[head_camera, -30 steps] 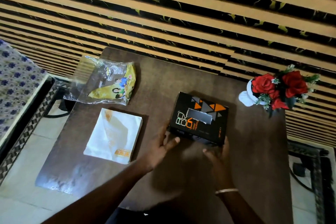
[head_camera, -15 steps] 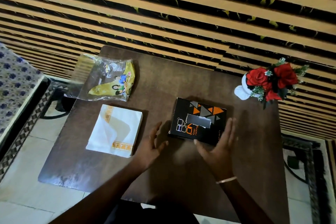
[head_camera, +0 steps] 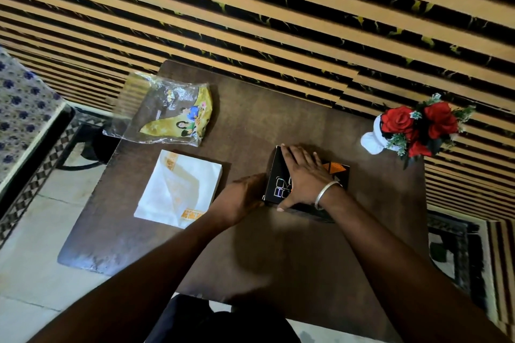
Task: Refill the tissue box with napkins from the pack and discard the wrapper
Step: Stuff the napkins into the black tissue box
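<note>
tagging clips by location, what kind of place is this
Probably a home living room: a low brown table with a vase of red artificial flowers, a patterned seat cushion beside it, and a tiled floor.

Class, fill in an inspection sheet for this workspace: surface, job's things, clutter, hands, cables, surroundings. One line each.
Surface: dark brown table, worn at its near left corner.
Job's things: black tissue box right of centre; white napkins stacked flat to its left; wrapper out of use, overhanging the far left edge.
Clutter: red flowers in a white vase at the far right.
Hands: right hand flat on the box top, bangle on the wrist; left hand against the box's left end.
Cables: nothing seen for certain.
Surroundings: striped wall behind, tiled floor, patterned cloth at the left.
</note>
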The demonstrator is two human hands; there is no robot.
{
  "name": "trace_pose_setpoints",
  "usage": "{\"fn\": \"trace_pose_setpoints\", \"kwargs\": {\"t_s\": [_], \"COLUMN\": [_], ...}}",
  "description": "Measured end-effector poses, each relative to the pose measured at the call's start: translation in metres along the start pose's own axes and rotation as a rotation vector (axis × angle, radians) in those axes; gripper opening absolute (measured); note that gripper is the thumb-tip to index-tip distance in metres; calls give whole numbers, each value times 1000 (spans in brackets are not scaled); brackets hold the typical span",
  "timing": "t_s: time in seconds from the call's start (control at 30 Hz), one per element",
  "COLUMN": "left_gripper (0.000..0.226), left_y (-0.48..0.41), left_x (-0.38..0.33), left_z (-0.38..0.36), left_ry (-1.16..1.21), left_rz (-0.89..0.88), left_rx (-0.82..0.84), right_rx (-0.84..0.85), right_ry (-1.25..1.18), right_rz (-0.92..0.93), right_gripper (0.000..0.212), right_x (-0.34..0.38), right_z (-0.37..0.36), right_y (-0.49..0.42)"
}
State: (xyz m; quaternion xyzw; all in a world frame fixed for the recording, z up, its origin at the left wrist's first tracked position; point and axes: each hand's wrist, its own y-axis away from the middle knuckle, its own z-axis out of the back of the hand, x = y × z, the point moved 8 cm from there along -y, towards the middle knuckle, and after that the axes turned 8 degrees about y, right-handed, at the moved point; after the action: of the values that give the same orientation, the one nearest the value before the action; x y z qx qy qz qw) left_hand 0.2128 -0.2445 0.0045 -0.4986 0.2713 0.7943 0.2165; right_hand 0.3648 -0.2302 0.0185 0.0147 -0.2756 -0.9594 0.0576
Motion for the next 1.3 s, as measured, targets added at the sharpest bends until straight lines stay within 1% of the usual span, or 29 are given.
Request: {"fn": "trace_pose_setpoints", "kwargs": {"t_s": [0.13,0.27,0.33,0.4,0.5,0.57,0.6,0.67,0.73,0.8,0.83,0.87,0.9,0.97,1.0,1.03,1.07,1.13,1.17,1.2,1.27,1.3], "left_gripper": [67,76,75,68,42,31,27,23,22,22,24,26,27,20,15,14,21,48,59,65,63,58], "left_y": [0,3,6,12,22,28,31,33,38,43,44,45,45,40,37,34,30,18,14,11,10,12], "left_x": [7,15,19,22,40,59,67,82,90,90,88,84,78,61,50,40,30,22,23,23,25,25], "left_z": [-6,-17,-23,-24,-19,-10,-8,-6,-4,5,9,15,19,19,16,12,8,-4,-10,-15,-18,-16], "left_ry": [12,-96,-112,-19,205,327,390,513,549,396,283,173,93,42,45,47,48,21,-11,-45,-82,-69], "left_rz": [27,47,71,123,266,395,456,558,656,708,714,701,650,486,401,313,232,124,110,111,113,110], "left_rx": [77,96,40,-84,-321,-446,-465,-450,-426,-401,-394,-402,-421,-436,-427,-403,-365,-235,-165,-99,-28,-34], "right_rx": [-3,-21,-6,0,7,0,-7,-22,-24,-28,-46,-83,-132,-219,-231,-226,-205,-156,-139,-134,-145,-152], "right_ry": [37,39,11,-9,20,31,33,46,35,-36,-85,-125,-149,-133,-94,-46,-6,35,52,76,115,124], "right_rz": [8,3,-11,-27,-24,-15,-11,-6,2,22,34,46,57,69,63,49,34,4,-10,-21,-40,-42], "right_gripper": [152,150,150,151,150,149,149,150,150,144,135,120,100,63,51,44,43,48,54,61,71,73], "right_x": [-1,-2,-3,-6,-8,-8,-9,-11,-12,-8,-5,0,4,14,18,20,22,23,23,23,22,22], "right_z": [-4,-7,-10,-12,-13,-13,-13,-14,-16,-15,-13,-9,-3,4,5,4,2,-1,-3,-3,-2,-1], "right_y": [6,12,12,12,16,20,22,24,27,29,29,29,29,25,22,18,14,7,5,3,0,0]}}
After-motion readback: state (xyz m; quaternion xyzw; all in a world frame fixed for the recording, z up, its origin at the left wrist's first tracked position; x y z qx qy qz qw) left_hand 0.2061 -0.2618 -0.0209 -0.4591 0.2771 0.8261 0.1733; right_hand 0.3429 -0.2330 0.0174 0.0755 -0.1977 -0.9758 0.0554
